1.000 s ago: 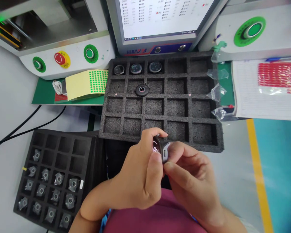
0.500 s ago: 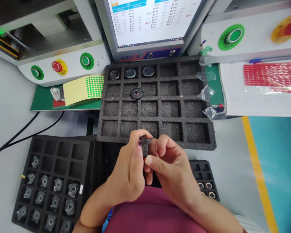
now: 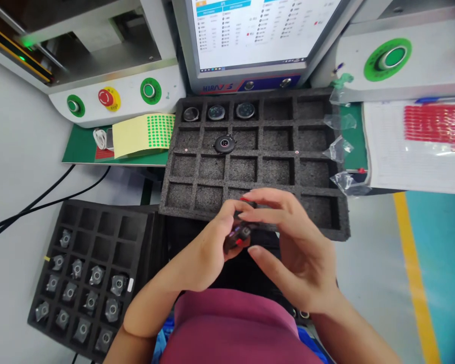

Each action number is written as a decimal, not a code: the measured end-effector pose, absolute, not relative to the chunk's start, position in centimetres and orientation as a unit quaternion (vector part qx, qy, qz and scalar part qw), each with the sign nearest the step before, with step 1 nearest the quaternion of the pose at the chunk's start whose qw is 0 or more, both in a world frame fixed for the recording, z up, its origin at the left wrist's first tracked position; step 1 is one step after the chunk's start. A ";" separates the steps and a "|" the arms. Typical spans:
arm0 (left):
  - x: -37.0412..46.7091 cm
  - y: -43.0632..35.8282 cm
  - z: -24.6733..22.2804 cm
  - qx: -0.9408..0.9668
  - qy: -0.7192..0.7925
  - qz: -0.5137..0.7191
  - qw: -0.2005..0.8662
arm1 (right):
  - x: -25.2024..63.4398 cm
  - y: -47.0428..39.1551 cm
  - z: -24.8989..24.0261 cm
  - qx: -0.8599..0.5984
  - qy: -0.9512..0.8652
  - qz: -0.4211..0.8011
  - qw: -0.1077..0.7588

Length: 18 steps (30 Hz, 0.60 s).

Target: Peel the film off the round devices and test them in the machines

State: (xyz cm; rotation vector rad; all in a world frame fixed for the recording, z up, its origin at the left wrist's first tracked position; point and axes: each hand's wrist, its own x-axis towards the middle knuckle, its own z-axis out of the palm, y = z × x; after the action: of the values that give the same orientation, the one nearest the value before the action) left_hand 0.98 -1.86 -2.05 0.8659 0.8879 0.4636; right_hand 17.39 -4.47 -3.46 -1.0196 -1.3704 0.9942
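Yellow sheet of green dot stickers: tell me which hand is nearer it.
Left. The left hand lies below-right of the yellow sticker sheet; the right hand is farther right.

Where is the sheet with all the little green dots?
The green dot sticker sheet lies at the upper left of the head view, just left of the big foam tray and below the red stop button.

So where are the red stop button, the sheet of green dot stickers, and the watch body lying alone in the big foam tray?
Red stop button (image 3: 106,97), head view, on its cap.
Sheet of green dot stickers (image 3: 160,130), head view, on the dotted part.
Watch body (image 3: 224,144), head view, on its centre.
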 end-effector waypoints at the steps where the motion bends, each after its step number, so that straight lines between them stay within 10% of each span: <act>1: 0.9 -1.9 -2.2 0.400 0.407 0.202 0.796 | 17.6 -4.2 -3.5 -0.411 -0.603 0.432 0.530; 7: 1.2 -2.3 -2.0 0.452 0.354 0.251 0.780 | 18.0 -3.8 -3.9 -0.391 -0.555 0.477 0.558; 18: 2.8 -3.6 -1.7 0.710 0.428 0.386 0.405 | 16.3 -4.2 -3.6 -0.347 -0.361 0.580 0.643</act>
State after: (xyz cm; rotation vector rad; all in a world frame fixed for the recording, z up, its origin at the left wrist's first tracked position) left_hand 2.79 -3.61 -1.67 1.7925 1.0794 0.9756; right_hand 16.28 -4.20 -3.65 -0.7896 -0.8214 1.3209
